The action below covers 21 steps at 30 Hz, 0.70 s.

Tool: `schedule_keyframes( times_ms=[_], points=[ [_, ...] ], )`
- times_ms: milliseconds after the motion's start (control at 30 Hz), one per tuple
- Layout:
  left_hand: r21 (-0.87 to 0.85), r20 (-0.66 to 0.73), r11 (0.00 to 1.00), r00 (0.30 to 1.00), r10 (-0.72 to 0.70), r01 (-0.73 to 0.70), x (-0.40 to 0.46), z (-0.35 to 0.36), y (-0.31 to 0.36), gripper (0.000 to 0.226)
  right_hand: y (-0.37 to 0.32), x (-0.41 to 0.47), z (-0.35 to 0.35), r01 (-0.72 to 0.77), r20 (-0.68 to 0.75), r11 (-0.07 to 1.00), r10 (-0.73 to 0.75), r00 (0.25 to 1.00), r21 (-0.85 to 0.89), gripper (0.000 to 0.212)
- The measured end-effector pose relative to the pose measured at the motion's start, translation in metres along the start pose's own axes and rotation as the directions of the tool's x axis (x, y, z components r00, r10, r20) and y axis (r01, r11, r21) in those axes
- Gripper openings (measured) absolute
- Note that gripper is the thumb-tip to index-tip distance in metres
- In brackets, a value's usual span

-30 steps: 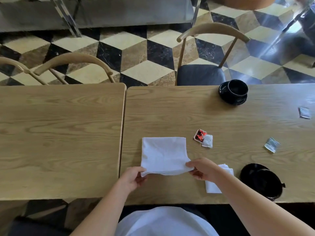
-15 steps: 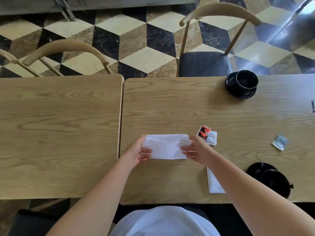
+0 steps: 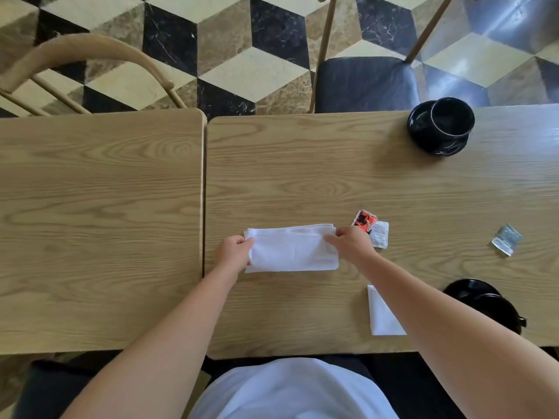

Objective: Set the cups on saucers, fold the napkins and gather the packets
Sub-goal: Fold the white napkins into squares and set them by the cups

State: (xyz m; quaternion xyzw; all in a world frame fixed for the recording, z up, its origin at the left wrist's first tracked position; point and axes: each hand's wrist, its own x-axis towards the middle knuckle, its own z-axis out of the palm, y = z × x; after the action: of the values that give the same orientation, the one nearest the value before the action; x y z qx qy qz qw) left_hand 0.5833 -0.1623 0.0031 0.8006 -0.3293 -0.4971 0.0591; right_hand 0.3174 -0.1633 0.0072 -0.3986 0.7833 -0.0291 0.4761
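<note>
A white napkin [image 3: 292, 249] lies folded into a long strip on the right table [image 3: 302, 176]. My left hand [image 3: 234, 252] pinches its left end and my right hand [image 3: 348, 244] pinches its upper right corner. A second folded napkin [image 3: 381, 316] lies partly under my right forearm. A red packet [image 3: 364, 220] and a white packet [image 3: 379, 234] sit just right of my right hand. A silver packet [image 3: 506, 239] lies farther right. One black cup on a saucer [image 3: 441, 125] stands at the far edge. Another black cup on a saucer [image 3: 484, 300] sits near right, partly hidden by my arm.
A second wooden table [image 3: 99, 225] adjoins on the left with a narrow gap between. A chair with a dark seat [image 3: 366, 83] stands behind the right table, and a wooden chair back [image 3: 81, 52] curves behind the left one.
The napkin's near edge was lifted and folded away from me, turning the square into a narrow strip. Both hands moved forward with it and now hold its ends.
</note>
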Motion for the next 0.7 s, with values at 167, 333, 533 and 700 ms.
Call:
schedule_keyframes(
  times_ms=[167, 333, 533, 700],
  points=[
    [0.063, -0.052, 0.996, 0.997, -0.056, 0.059, -0.004, 0.007, -0.002, 0.032, -0.006, 0.000, 0.005, 0.034, -0.086, 0.991, -0.046, 0.995, -0.132, 0.027],
    [0.352, -0.254, 0.895, 0.892, 0.373, -0.274, -0.014, 0.008, -0.006, 0.021, -0.003, -0.008, 0.009, 0.434, -0.125, 0.781, -0.536, 0.835, -0.449, 0.030],
    [0.569, 0.007, 0.666, 0.813, 0.582, -0.482, -0.012, 0.008, -0.002, 0.026, -0.007, 0.006, 0.012, 0.490, 0.087, 0.579, -0.585, 0.806, -0.652, 0.042],
    [0.505, -0.116, 0.765, 0.846, 0.520, -0.400, -0.043, 0.031, 0.007, 0.015, -0.018, 0.010, 0.012, 0.499, 0.155, 0.556, -0.551, 0.820, -0.665, 0.053]
  ],
)
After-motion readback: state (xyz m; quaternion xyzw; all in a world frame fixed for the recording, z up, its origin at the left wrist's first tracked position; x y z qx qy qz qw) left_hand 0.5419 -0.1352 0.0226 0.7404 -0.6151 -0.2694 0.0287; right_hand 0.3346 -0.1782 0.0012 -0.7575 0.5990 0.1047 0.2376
